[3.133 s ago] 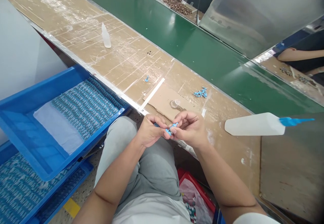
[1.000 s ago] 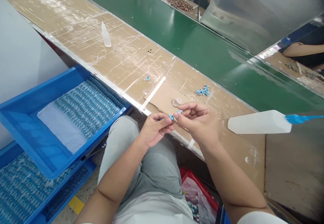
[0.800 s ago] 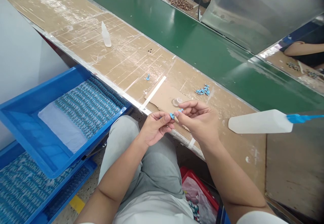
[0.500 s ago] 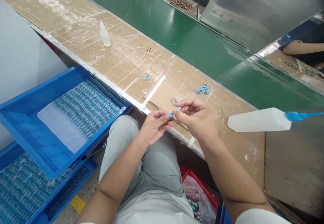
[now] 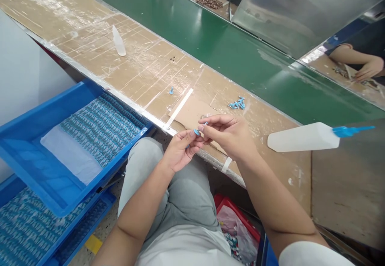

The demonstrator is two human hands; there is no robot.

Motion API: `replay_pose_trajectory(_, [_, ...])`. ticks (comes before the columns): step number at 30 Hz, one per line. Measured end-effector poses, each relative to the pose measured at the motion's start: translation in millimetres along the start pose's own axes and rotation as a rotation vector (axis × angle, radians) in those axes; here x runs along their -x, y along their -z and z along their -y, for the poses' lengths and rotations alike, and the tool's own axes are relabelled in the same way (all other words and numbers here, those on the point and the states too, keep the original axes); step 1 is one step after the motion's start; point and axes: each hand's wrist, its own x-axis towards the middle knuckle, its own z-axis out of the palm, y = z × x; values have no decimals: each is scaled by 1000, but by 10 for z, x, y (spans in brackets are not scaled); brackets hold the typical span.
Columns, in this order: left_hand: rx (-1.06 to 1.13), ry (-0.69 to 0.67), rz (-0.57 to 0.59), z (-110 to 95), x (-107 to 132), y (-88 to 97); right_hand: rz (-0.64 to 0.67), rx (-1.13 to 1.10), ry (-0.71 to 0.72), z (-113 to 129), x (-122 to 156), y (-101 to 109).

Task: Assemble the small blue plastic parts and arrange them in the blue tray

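Observation:
Just above the table's front edge, my left hand pinches a small blue piece with a round flat end. My right hand comes in against it, thumb and fingertips closed on a tiny blue-and-white piece. The fingertips of both hands nearly meet, and they partly hide what they hold. Beneath and behind them lies a cardboard sheet with a small clear round dish, mostly covered by my right hand. A pile of small blue pieces sits beyond. One similar blue piece stands to the left.
A white bottle with a blue nozzle lies at right; a smaller white bottle is at far left. Blue trays with rows of pieces stand left, below table height. A green belt runs behind. Co-workers' hands show across it.
The view has shifted slightly, so things appear a little further left. My hands stay together, the blue piece turned a little between the fingers. A co-worker's hand has come into sight at right.

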Motion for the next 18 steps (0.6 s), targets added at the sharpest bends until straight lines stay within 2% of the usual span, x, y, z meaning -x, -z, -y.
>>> replay_pose_trajectory(6, [33, 49, 4, 3, 0, -27, -20, 32, 10, 0, -11, 7])
replay_pose_trajectory(13, [53, -40, -25, -5, -11, -26, -59, -21, 23, 6, -3, 12])
replay_pose_trajectory(18, [39, -96, -36, -14, -10, 7, -79, -67, -51, -66, 3, -64])
